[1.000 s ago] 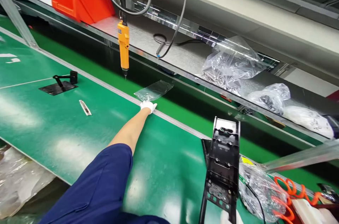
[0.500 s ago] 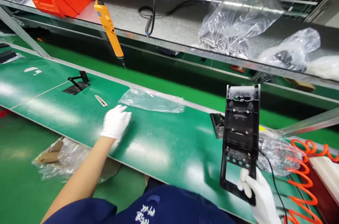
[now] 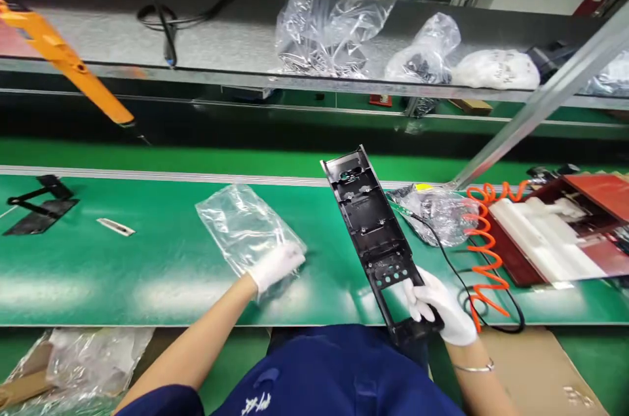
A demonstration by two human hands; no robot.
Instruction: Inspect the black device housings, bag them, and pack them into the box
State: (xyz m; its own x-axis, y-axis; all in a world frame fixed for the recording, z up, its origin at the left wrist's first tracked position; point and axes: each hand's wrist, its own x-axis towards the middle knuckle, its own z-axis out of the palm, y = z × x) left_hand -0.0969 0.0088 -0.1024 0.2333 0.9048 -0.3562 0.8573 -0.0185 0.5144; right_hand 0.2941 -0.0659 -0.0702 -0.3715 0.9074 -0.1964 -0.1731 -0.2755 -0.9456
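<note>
My right hand (image 3: 442, 308), in a white glove, grips the lower framed end of a long black plastic housing (image 3: 369, 211). The housing is tilted above the bench, its ribbed inside facing me and a rectangular opening near my fingers. My left hand (image 3: 279, 264), also gloved, is closed on the near right corner of a clear plastic bag (image 3: 240, 223). That bag looks flat, without visible contents. Farther left lie a utility knife (image 3: 116, 226) and a black hinged bracket (image 3: 42, 205) on a flat plate.
An orange electric screwdriver (image 3: 73, 69) hangs at upper left. Bagged parts (image 3: 322, 42) sit on the shelf above the green bench (image 3: 162, 272). To the right are a coiled orange air hose (image 3: 486, 252), a black cable, crumpled plastic (image 3: 442, 216) and a red box (image 3: 599, 196).
My left hand has moved right and taken hold of the clear bag, pulling it nearer. The housing has tilted and swung leftward in view. The camera has turned right.
</note>
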